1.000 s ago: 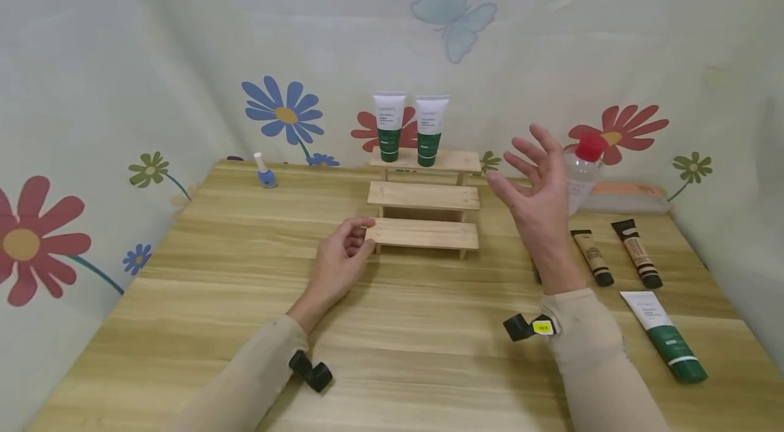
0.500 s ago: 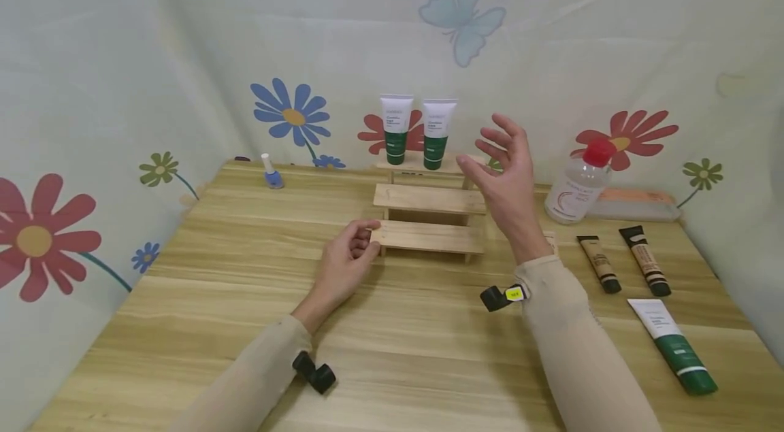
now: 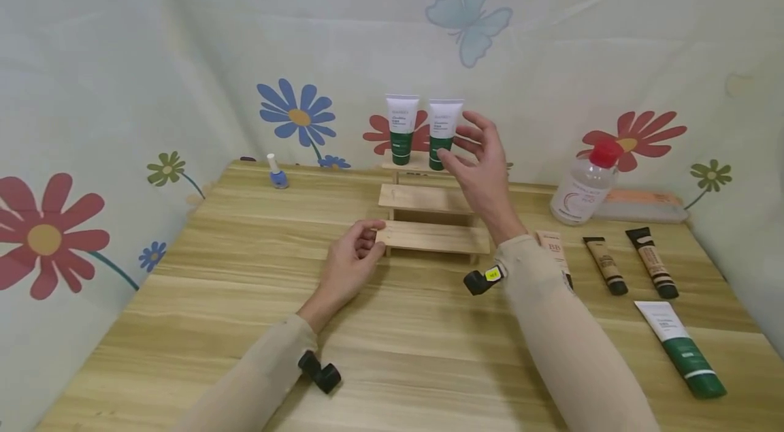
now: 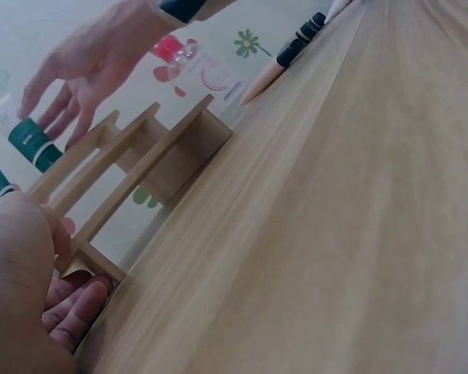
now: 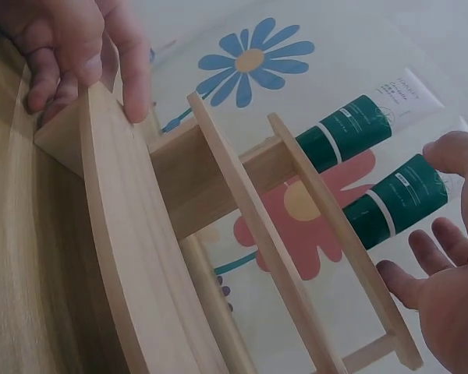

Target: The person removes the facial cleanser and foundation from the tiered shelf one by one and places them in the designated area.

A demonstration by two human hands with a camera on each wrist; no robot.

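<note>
A three-step wooden stand [image 3: 437,237] stands on the table, with two white-and-green squeeze tubes upright on its top step: a left tube [image 3: 401,129] and a right tube [image 3: 445,120]. My left hand [image 3: 350,257] grips the left end of the lowest step; in the left wrist view some of its fingers [image 4: 78,312] curl beneath that end. Beside the right tube is my right hand [image 3: 484,170], its thumb at the tube's lower front and the other fingers spread to the right. The right wrist view shows a gap between these fingers and the green part; whether the thumb touches cannot be told.
On the right lie a larger white-and-green tube [image 3: 682,350], a beige BB tube [image 3: 553,252] partly behind the sleeve, and two black-and-tan tubes [image 3: 605,265]. A red-capped clear bottle [image 3: 582,190] stands behind them. Blue nail polish [image 3: 278,175] is at the back left.
My right hand has moved left from near the red-capped bottle to the right tube on the top step. My left hand keeps its grip on the stand. The view has shifted slightly.
</note>
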